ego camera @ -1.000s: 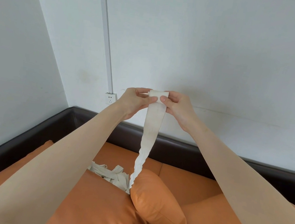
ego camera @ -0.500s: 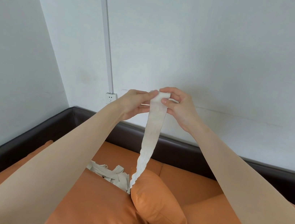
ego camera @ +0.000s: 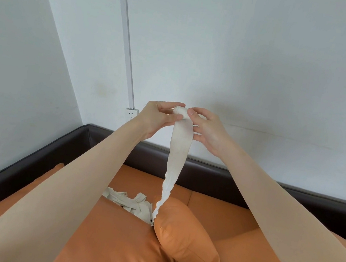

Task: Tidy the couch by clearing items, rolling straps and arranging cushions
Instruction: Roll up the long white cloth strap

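A cream cloth strap (ego camera: 178, 153) hangs from both my raised hands down to the couch. Its top end is wound into a small roll pinched between my left hand (ego camera: 158, 118) and my right hand (ego camera: 206, 129). The strap's lower end drops behind an orange cushion (ego camera: 186, 237) into a loose heap of strap (ego camera: 133, 204) on the seat. A larger orange cushion (ego camera: 120, 245) lies in front of the heap, under my left forearm.
The couch has orange seats (ego camera: 219, 206) and a dark brown back and arm (ego camera: 30, 162), set in a white-walled corner. A wall socket (ego camera: 131, 113) and a white cable duct (ego camera: 126, 35) sit behind my left hand.
The strap's top end went from a flat fold between my thumbs to a tighter small roll. My hands have turned it over while staying at about the same height.
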